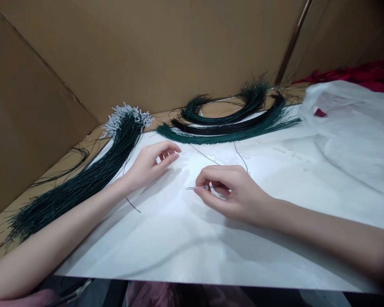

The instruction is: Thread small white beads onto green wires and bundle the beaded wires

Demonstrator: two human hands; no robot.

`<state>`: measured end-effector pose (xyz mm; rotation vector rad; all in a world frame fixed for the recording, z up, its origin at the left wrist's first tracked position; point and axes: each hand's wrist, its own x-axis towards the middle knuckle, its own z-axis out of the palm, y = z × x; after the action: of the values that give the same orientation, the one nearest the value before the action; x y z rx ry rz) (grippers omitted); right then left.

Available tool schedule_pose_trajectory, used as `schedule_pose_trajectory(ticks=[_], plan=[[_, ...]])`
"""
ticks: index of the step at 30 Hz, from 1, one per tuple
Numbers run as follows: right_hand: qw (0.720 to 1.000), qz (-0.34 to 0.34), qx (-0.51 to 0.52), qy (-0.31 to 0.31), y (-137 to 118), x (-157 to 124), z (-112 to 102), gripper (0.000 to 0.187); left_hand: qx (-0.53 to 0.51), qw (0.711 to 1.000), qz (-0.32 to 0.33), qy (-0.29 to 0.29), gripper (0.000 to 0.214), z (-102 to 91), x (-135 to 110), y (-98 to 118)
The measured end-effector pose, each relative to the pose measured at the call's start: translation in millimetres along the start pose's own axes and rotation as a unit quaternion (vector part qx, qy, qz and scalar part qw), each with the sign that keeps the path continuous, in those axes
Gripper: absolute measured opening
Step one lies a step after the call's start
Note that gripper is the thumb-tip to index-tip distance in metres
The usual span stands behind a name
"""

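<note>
My right hand [228,192] rests on the white sheet [185,243] with thumb and fingers pinched on a thin dark wire [195,188] whose end pokes out to the left. My left hand [153,163] lies a little to the left and farther back, fingers curled and slightly apart, with nothing visible in them. It is close to a long bundle of dark green wires [83,181] with white bead-like tips [126,116]. Two loose single wires [208,157] lie on the sheet between my hands and the curved bundles.
Curved bundles of dark green and black wires [230,125] lie at the back of the sheet. A crumpled white plastic bag [348,128] covers the right side, red fabric [365,73] behind it. Brown cardboard walls [141,55] close in the back and left.
</note>
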<state>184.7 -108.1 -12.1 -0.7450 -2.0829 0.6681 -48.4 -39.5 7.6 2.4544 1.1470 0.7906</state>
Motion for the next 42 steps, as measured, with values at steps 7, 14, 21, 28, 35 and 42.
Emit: schedule_pose_trajectory(ticks=[7,14,21,28,35,42], plan=[[1.000,-0.012,-0.008,0.016,2.7,0.1,1.8,0.016,0.135,0.990,-0.043,-0.019,0.007,6.7,21.6,-28.4],[1.000,-0.005,-0.005,0.012,-0.9,0.1,1.8,0.014,0.076,0.994,-0.071,-0.016,0.004,14.5,29.4,-35.9],[1.000,0.014,0.020,0.010,-0.1,0.5,1.8,0.014,-0.167,0.981,-0.101,-0.014,0.015,15.7,-5.7,-7.5],[0.998,0.041,0.039,0.014,-0.5,0.7,1.3,0.012,-0.459,0.878,-0.132,-0.012,0.013,28.0,-49.7,26.8],[0.998,0.047,0.048,-0.002,-2.3,0.7,0.5,0.012,-0.517,0.848,-0.120,-0.018,0.018,35.2,-48.4,23.3],[0.998,0.033,0.045,-0.010,-1.7,0.8,2.5,0.011,-0.523,0.844,-0.116,-0.026,0.018,36.3,-49.6,25.9]])
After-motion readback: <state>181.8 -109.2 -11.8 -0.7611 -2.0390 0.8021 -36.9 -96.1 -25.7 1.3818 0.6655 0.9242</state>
